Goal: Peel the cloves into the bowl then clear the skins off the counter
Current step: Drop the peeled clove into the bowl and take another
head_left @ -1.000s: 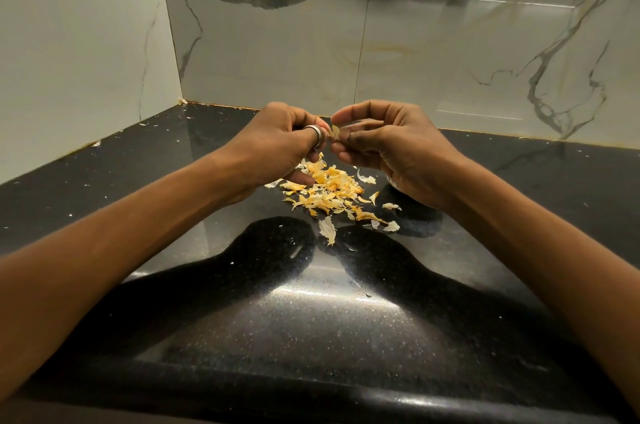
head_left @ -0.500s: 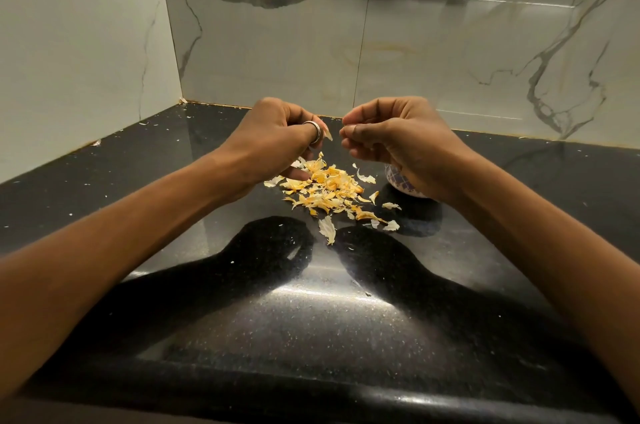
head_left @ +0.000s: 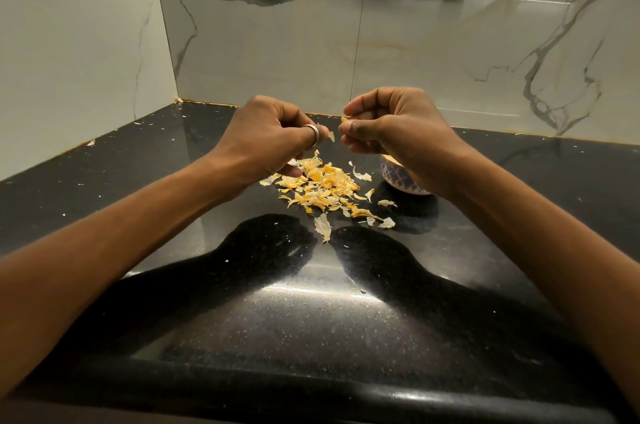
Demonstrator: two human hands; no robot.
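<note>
Black stone counter point(head_left: 207, 285) carries a loose heap of skins point(head_left: 322, 188) between the wrists. The small patterned bowl point(head_left: 398, 177) sits just beside the heap, mostly hidden under the right hand point(head_left: 398, 136), whose curled fingers pinch a clove point(head_left: 346, 118) (only a pale sliver of it shows). The left hand point(head_left: 273, 139), fingers also curled, pinches a flake of skin point(head_left: 331, 136) just apart from the clove; since both hands hang over the heap rather than the bowl, a slipped clove would likely land among the skins, and a flake released too far right could drift into the bowl.
</note>
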